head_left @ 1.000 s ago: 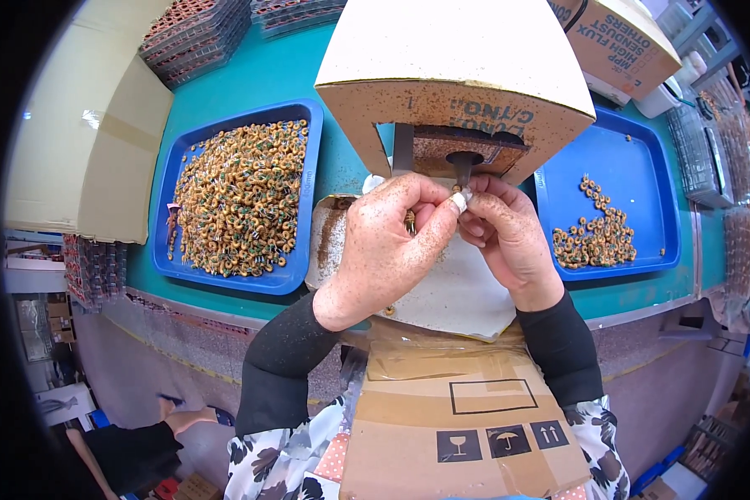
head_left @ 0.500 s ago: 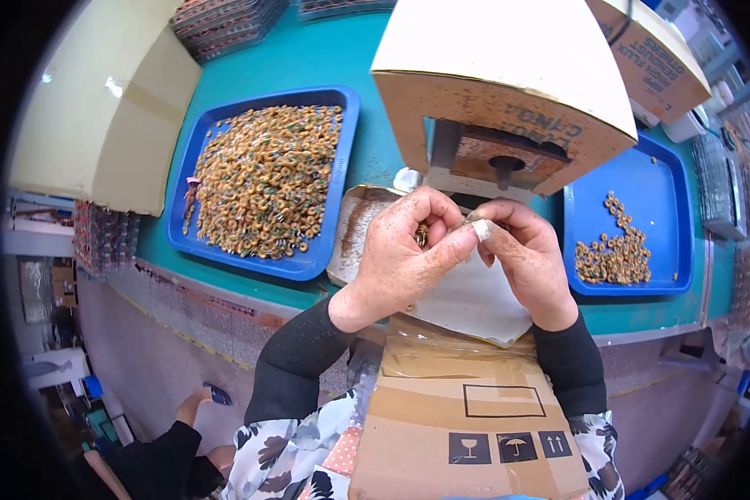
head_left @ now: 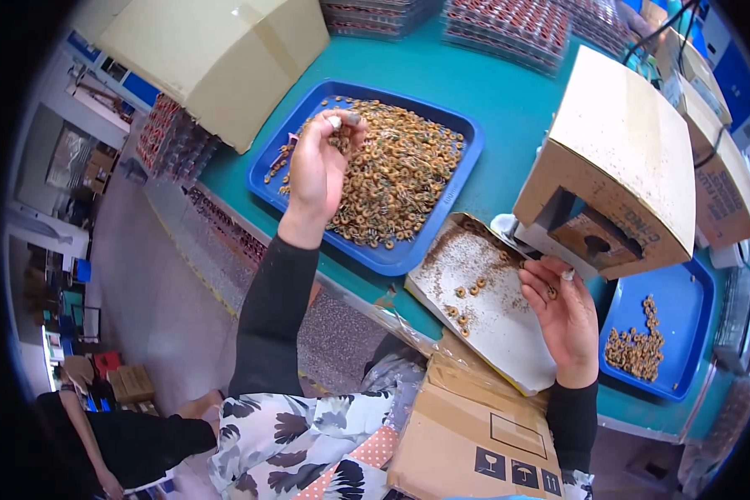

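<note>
My left hand [head_left: 315, 171] is raised over the left blue tray [head_left: 475, 150], which is heaped with small copper-coloured ring coils [head_left: 408, 158]. Its fingers curve with a gap between them, and a fingertip is wrapped in white tape. Rings show in that gap; I cannot tell whether they lie in the hand or in the tray behind. My right hand [head_left: 568, 329], palm up and fingers curled, has a ring coil [head_left: 552, 293] in it, beside the box-covered machine [head_left: 617, 158]. A few loose rings [head_left: 461, 292] lie on the white dusty tray [head_left: 508, 333] between my hands.
A second blue tray [head_left: 700, 333] at the right holds a smaller pile of rings. A closed carton [head_left: 475, 425] stands against my front. Stacked clear plastic trays [head_left: 508, 29] line the far side, and a large tan box [head_left: 225, 58] sits far left. Another person [head_left: 133, 442] is at lower left.
My hands, together before the machine earlier, have parted. The left has gone leftward over the heaped tray; the right stays by the machine. The view has turned left, and loose rings now show on the white tray.
</note>
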Demonstrator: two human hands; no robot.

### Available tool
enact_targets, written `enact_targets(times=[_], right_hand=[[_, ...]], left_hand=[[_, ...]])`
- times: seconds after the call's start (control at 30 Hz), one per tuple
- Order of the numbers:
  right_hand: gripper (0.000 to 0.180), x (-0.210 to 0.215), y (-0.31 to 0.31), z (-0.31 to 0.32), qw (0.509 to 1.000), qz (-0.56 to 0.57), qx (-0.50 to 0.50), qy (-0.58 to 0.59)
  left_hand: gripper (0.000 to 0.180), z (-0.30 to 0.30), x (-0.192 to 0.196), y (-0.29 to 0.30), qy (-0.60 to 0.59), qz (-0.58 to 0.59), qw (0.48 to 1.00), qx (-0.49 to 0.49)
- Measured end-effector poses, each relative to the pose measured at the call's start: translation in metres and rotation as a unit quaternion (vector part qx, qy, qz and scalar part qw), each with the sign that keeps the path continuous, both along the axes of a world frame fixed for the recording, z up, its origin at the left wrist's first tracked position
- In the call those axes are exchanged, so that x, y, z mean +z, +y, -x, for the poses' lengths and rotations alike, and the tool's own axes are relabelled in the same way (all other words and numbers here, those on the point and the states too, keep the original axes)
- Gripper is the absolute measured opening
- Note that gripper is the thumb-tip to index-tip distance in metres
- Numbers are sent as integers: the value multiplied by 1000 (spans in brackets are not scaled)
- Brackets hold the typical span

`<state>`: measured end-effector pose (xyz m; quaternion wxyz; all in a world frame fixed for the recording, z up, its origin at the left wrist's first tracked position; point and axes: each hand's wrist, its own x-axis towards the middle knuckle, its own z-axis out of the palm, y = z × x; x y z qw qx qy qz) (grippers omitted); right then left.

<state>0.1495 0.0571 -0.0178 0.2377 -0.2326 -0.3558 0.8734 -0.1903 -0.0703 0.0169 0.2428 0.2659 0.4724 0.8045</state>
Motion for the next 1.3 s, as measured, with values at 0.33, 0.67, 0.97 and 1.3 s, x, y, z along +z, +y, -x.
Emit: enact_targets(times=[0.33, 0.67, 0.97, 1.3], right_hand=[[49, -9, 2, -1, 995, 61, -2, 72], [58, -10, 9, 0, 991, 47, 46, 115], [50, -9, 8, -9, 992, 37, 74, 95], [28, -32, 12, -11, 993, 41, 106, 17]], left_hand=[[24, -21, -6, 11, 477, 232, 834, 149], [24, -172, -21, 55, 536, 96, 827, -136], [16, -183, -33, 75, 637, 48, 749, -174], [17, -170, -27, 60, 493, 82, 847, -181]])
